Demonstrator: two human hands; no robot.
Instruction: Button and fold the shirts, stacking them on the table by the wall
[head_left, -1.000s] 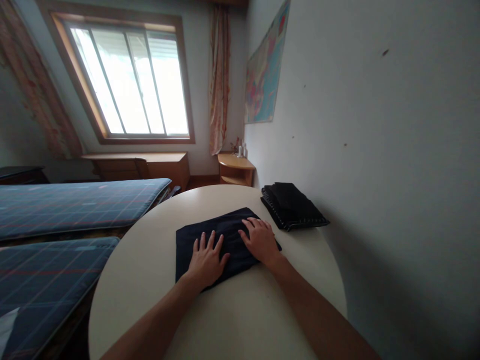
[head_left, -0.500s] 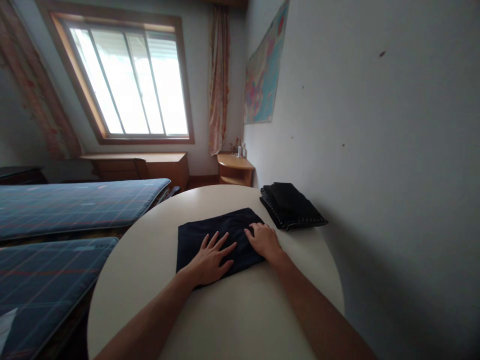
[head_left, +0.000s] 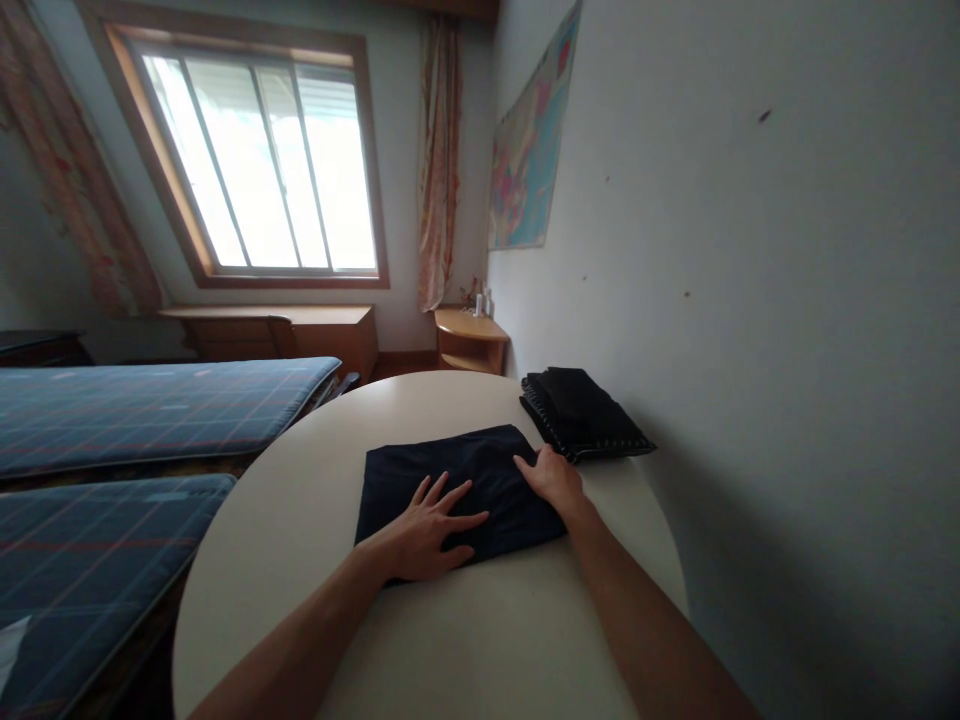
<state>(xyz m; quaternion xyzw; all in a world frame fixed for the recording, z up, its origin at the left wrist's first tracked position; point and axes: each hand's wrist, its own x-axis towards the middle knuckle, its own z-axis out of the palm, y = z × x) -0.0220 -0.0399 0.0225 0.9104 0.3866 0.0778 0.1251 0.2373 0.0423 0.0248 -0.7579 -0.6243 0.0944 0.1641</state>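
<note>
A folded dark navy piece of fabric [head_left: 480, 470], its exact kind hard to tell, lies on the round white table [head_left: 300, 480]. My left hand [head_left: 431, 535] rests flat on its near left part, fingers spread. At the right edge of the fabric is my right hand [head_left: 556, 480], thumb on top and the other fingers bent over the edge, partly hidden. Just beyond that hand sits a folded black cloth bundle [head_left: 581, 410] with pale stitching along its border.
A white wall [head_left: 787, 350] rises close along the table's right side. To the left are plaid mattresses [head_left: 150, 410]. A wooden desk [head_left: 330, 325] and a corner shelf [head_left: 472, 325] with small items stand at the back, near a window [head_left: 262, 160].
My right hand has moved right, and the right side of the navy fabric has shifted and spread that way. The left hand has slid slightly right, still spread. The black bundle stays put.
</note>
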